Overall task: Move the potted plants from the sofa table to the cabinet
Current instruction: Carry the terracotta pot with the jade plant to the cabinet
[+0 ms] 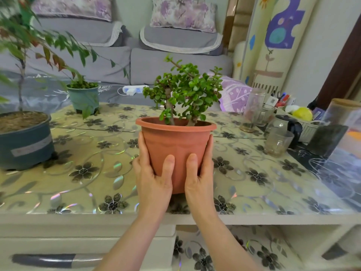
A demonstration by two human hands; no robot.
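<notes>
We've got both hands clamped on the terracotta pot with the jade plant: left hand and right hand on opposite sides, thumbs on the front wall. Pot is at the near edge of the sofa table; can't tell if it's lifted yet. Judgement: lift straight up, keep the rim level so soil stays in. Blue pot and green pot remain on the table; cabinet isn't in view.

A home living room: grey sofa, floral-topped sofa table.
</notes>
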